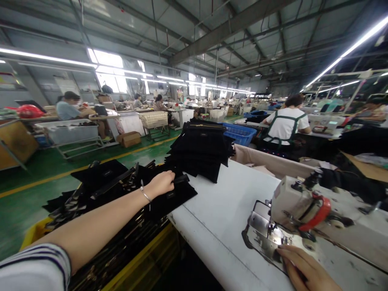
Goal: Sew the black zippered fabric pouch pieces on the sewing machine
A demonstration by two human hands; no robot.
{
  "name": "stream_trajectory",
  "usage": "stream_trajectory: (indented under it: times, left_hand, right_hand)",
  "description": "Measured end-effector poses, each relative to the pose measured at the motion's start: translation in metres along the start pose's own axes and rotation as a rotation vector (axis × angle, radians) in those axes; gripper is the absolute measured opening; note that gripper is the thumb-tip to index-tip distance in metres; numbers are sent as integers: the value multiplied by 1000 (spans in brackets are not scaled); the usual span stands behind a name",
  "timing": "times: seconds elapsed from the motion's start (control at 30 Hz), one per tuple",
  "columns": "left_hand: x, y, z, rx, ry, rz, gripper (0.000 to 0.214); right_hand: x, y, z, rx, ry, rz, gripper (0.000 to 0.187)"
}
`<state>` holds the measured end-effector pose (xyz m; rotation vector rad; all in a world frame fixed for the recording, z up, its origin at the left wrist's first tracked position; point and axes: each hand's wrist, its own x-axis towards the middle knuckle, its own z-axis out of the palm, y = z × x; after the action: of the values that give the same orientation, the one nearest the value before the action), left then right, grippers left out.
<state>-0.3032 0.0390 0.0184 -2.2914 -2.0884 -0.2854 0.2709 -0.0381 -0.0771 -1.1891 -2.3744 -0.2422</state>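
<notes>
My left hand (163, 182), with a bracelet at the wrist, reaches out over a yellow crate. Its closed fingers grip a black fabric piece (182, 196) with a small label, which lies partly over the corner of the white worktable (224, 210). Just beyond, a stack of black fabric pieces (200, 151) rests on the table's far end. At the lower right, my right hand (306, 268) lies with fingers stretched against the metal plate of a sewing machine (303, 206). I see no cloth under the machine's needle area.
The yellow crate (145, 266) below my left arm is heaped with black pieces bearing zippers. A fabric-lined bin (266, 157) adjoins the table's far side, with a blue basket (239, 133) behind. Co-workers sit at other machines, one in a white shirt (286, 123) ahead right.
</notes>
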Motion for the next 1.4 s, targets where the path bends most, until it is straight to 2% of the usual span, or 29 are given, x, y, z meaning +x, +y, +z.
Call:
stream_trajectory:
  times: [0.1,0.27,0.37,0.47,0.6,0.67,0.73,0.8,0.9,0.93,1.0,1.03,1.17,1.23,1.3,1.33,1.4]
  left_hand:
    - [8,0,-3,6,17,-35,26]
    - [13,-1,-1,-41,-45,-70,27]
    - [14,4,-5,-90,-31,-93,26]
    - [7,14,-21,-132,106,-60,19]
    - [-20,37,-59,-191,380,36,13]
    - [-37,55,-77,-239,471,81,15]
    - [-55,80,-89,-354,519,114,18]
    - [-71,110,-93,-555,445,135,24]
    - [-90,157,-85,-855,127,174,31]
    - [-96,170,-81,-932,17,191,32]
    - [-105,194,-71,-1059,-154,218,32]
    - [-109,203,-67,-1110,-208,228,32]
    - [-121,233,-57,-1128,-298,305,45]
    - [-125,244,-54,-1083,-360,315,37]
    - [-126,250,-49,-1126,-458,245,28]
    - [-126,252,-46,-1187,-511,212,29]
    - [-125,254,-37,-1349,-640,222,47]
  right_hand:
    - [1,-6,0,42,-26,54,29]
    - [2,-13,-2,132,-24,132,30]
    - [4,-18,-3,164,-37,168,31]
    - [4,-19,-3,190,-61,185,30]
    - [8,-20,-6,224,-75,208,29]
    - [16,-28,-15,258,-65,216,28]
    - [29,-49,-33,313,-46,211,26]
    - [46,-82,-59,388,0,191,25]
    - [71,-139,-98,470,103,226,39]
    - [78,-155,-107,506,114,257,38]
    - [85,-177,-118,595,89,305,14]
    - [85,-184,-119,646,76,331,7]
    - [74,-192,-116,820,39,428,9]
    - [68,-192,-114,859,23,457,8]
    - [63,-192,-113,883,19,469,7]
    - [62,-193,-113,897,20,471,7]
    - [60,-193,-114,912,27,464,7]
